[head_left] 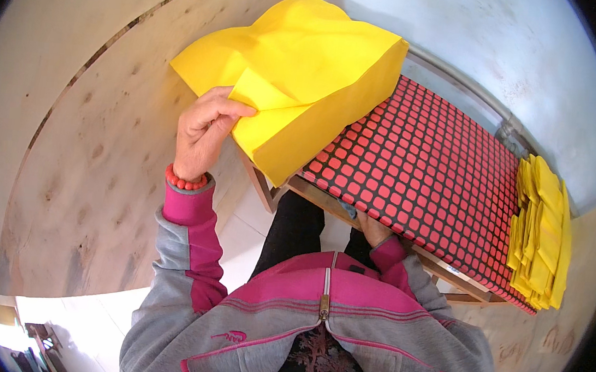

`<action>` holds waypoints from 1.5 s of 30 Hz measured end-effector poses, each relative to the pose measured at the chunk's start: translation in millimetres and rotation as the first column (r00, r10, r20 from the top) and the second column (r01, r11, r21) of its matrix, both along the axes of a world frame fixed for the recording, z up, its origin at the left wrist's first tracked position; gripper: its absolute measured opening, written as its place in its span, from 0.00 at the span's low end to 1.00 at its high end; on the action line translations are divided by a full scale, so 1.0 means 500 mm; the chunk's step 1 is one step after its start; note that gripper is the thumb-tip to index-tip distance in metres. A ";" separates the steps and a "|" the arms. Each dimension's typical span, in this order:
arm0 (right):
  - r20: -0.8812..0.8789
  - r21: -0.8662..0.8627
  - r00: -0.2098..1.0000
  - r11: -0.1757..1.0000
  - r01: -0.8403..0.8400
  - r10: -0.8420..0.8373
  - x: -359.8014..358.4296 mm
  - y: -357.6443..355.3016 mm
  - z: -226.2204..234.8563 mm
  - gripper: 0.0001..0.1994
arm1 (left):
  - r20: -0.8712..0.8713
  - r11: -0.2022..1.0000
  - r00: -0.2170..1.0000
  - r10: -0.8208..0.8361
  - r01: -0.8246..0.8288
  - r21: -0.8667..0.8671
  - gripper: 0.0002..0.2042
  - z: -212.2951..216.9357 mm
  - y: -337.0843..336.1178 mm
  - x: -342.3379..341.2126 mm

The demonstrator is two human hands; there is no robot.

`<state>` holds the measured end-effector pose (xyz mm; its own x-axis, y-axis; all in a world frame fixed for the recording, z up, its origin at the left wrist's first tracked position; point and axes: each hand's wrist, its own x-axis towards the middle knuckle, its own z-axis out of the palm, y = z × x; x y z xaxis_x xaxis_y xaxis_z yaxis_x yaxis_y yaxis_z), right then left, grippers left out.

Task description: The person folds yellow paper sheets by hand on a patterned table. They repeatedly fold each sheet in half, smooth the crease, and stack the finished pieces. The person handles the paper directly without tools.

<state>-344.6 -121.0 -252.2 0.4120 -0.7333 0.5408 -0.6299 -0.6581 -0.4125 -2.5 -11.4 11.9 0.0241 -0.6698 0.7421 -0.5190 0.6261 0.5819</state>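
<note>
My left hand (203,130) is closed, with thumb and fingers pinching the near-left edge of a yellow fabric bag (302,59). Opened out and puffed up, the bag has a broad top face and a creased side panel facing the table. It covers the left end of a table topped with a red-and-black checked cover (414,154). Below the table's near edge, my right hand (373,229) shows only in part. The tabletop hides its fingers, and whether it holds anything cannot be seen.
A pile of folded yellow fabric pieces (542,232) lies at the table's right end. Behind the table runs a metal pipe (463,76) along a pale wall. A wooden panel (111,134) stands to the left. The table's wooden frame (329,199) is close to my legs.
</note>
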 end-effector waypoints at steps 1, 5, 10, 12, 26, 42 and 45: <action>-0.009 0.021 1.000 1.000 0.013 -0.012 0.003 0.013 0.021 0.15 | 0.010 1.000 1.000 -0.007 0.007 -0.003 0.11 0.002 0.000 0.000; -0.359 -0.177 0.926 0.966 -0.189 0.115 -0.002 0.079 0.123 0.07 | 0.007 0.999 0.999 -0.039 0.039 0.011 0.10 0.008 0.001 0.005; -0.205 0.214 0.657 0.688 -0.694 0.726 -0.028 0.137 0.306 0.07 | 0.065 0.999 0.997 -0.031 0.029 0.037 0.11 0.008 0.000 0.017; -0.021 0.202 0.651 0.641 -0.740 0.758 -0.022 0.137 0.395 0.09 | 0.069 0.998 0.996 -0.053 0.050 0.041 0.12 0.009 -0.001 0.020; -0.162 -0.436 0.653 0.540 -0.720 0.740 0.257 -0.008 0.613 0.11 | -0.023 0.988 0.993 -0.115 0.117 0.097 0.13 0.008 0.000 0.019; 0.159 -0.300 0.578 0.597 -0.744 0.801 0.280 -0.009 0.568 0.03 | -0.120 0.972 0.977 -0.176 0.192 0.137 0.11 0.000 0.007 0.042; 0.159 -0.303 0.576 0.595 -0.745 0.802 0.282 -0.009 0.568 0.04 | -0.054 0.976 0.989 -0.135 0.142 0.165 0.09 0.000 0.005 0.046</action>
<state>-203.7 -125.4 31.9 0.6008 -0.0759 0.7958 0.2665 -0.9195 -0.2889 20.5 -8.7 11.7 -0.0483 -0.7837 0.6192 -0.4067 0.5817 0.7044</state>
